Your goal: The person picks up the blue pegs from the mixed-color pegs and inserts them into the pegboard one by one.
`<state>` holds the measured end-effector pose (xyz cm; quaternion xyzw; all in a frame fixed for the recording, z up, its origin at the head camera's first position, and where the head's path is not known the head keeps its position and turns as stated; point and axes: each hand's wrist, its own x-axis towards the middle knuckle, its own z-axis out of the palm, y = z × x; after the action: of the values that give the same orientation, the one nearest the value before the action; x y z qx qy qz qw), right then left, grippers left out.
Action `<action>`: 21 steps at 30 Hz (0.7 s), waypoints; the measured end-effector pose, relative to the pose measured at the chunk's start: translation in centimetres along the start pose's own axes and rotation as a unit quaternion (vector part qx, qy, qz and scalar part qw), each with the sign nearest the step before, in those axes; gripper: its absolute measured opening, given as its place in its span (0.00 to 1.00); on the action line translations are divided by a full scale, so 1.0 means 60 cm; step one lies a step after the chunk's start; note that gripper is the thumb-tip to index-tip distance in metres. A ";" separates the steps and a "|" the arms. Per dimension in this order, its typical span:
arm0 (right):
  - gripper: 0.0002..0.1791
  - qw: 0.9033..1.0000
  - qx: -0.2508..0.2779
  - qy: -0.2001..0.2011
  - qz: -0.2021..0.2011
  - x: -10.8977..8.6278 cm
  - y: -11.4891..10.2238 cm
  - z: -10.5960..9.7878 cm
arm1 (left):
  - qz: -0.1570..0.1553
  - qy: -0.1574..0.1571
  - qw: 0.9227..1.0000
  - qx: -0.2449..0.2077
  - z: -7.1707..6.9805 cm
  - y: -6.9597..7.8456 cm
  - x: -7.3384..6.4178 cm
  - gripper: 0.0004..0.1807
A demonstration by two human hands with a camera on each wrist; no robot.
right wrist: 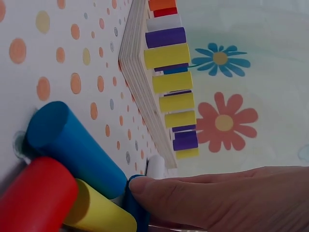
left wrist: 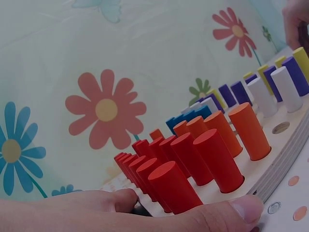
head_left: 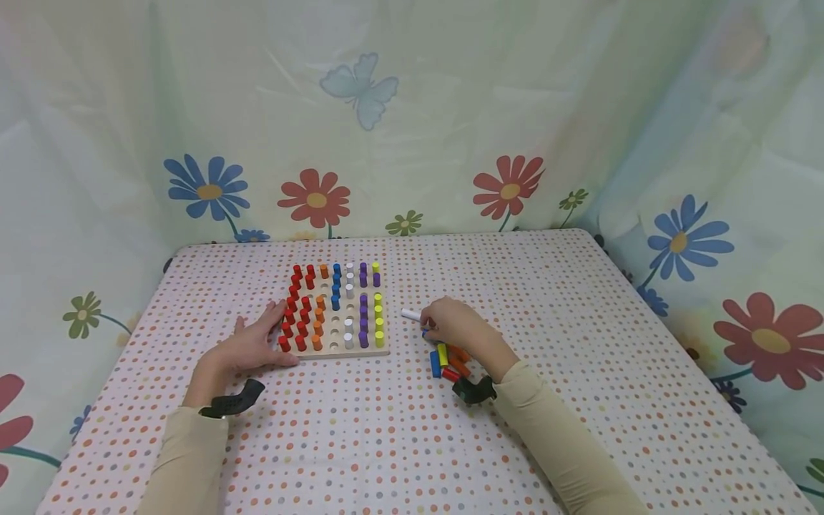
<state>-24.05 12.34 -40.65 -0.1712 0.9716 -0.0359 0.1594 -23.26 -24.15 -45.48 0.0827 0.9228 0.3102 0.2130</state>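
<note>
A wooden pegboard point(head_left: 341, 352) holds rows of red, orange, blue, white, purple and yellow pegs, with some bare holes among them. My left hand point(head_left: 252, 343) rests against the board's left side near the front corner, its thumb point(left wrist: 227, 212) along the front edge and the fingers spread. To the right of the board, my right hand point(head_left: 453, 320) reaches down to a small pile of loose pegs. Its thumb presses on a dark blue peg point(right wrist: 137, 205), with the other fingertips hidden behind. A white peg point(head_left: 410, 315) sticks out just beyond these fingers, toward the board.
Beside the right wrist lie loose pegs: a blue one point(head_left: 435, 364), a yellow one point(head_left: 442, 355), a red one point(head_left: 450, 375) and orange ones point(head_left: 460, 365). A dotted cloth covers the table point(head_left: 360, 443). Flowered curtains point(head_left: 399, 143) hang behind and at both sides.
</note>
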 end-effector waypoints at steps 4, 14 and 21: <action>0.07 1.000 0.008 -0.006 0.001 -0.004 -0.004 0.001 | 0.002 -0.001 1.000 0.004 0.000 0.001 -0.001 0.68; 0.11 0.999 0.017 0.030 -0.023 -0.002 -0.007 0.002 | -0.003 0.001 1.000 0.002 0.002 -0.001 0.001 0.68; 0.09 0.997 0.039 0.063 -0.028 0.000 -0.009 0.003 | 0.013 0.004 1.000 0.012 0.002 -0.005 0.002 0.67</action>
<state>-23.80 11.83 -40.77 -0.1889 0.9725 -0.0893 0.1034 -23.29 -24.31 -45.80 0.0962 0.9262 0.3022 0.2038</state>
